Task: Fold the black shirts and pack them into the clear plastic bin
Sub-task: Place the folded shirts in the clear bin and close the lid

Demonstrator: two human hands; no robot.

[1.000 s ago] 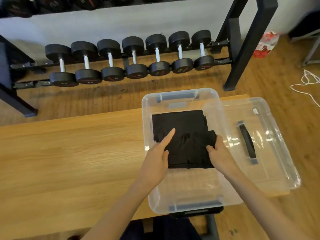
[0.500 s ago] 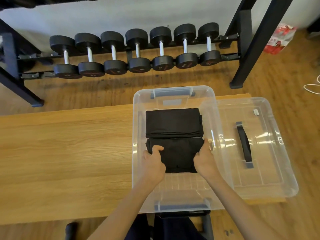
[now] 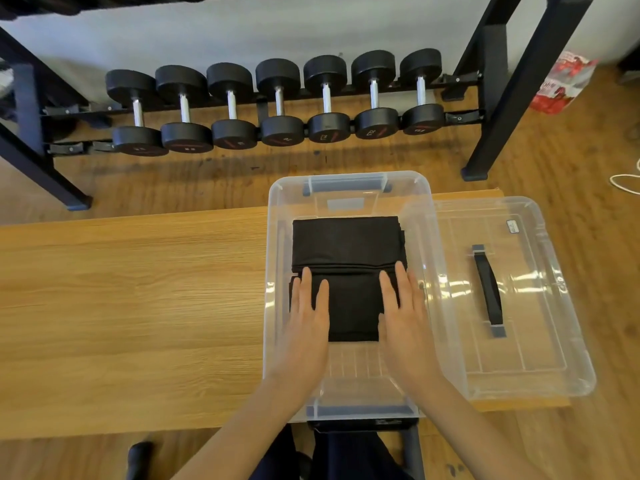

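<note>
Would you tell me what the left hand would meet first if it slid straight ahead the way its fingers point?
Probably the far folded shirt, whose near edge lies just beyond the left hand.

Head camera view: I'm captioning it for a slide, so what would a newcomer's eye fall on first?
Two folded black shirts lying in the clear plastic bin at the wooden table's right end, with the left hand and right hand pressed flat on the nearer one. Next, the row of black dumbbells on the rack behind, and the bin's clear lid alongside on the right.
</note>
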